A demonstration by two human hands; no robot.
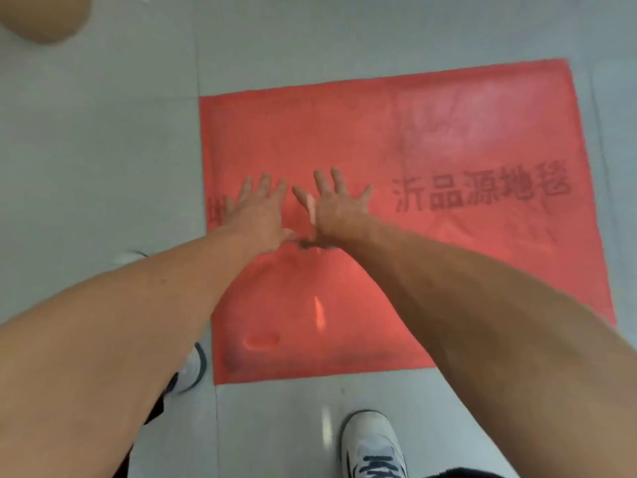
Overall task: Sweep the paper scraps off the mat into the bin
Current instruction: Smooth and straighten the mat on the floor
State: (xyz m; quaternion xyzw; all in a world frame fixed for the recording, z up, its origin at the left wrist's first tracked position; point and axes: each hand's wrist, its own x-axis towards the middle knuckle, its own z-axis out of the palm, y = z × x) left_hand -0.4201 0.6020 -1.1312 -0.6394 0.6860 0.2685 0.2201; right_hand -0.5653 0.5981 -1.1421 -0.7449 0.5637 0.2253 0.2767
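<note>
A: Head view. Flat red rectangular mat [431, 132] lies on the grey tiled floor [103, 150], with dark printed characters [481, 189] across its right half.

B: Hands?

A: Both reach forward over the mat's left-centre. Left hand [256, 210] is spread flat, fingers apart, palm down. Right hand [336, 205] is just beside it, also splayed, palm down. Thumbs meet or nearly meet at the near side; blur hides the contact. Neither hand grips anything.

B: Paper scraps?

A: Hard to tell. A pale sliver [312, 210] shows between the two hands, possibly a scrap, too blurred to confirm. A pale streak [320, 310] sits nearer on the mat, between the forearms; scrap or glare, cannot say.

B: The bin?

A: A tan rounded blurred shape [44, 15] fills the far left corner; cannot identify it.

B: Anything else?

A: White lace-up sneaker [372, 443] stands on the floor just off the mat's near edge. Second white shoe [191, 370] shows partly behind the left forearm, beside the mat's near-left corner.
</note>
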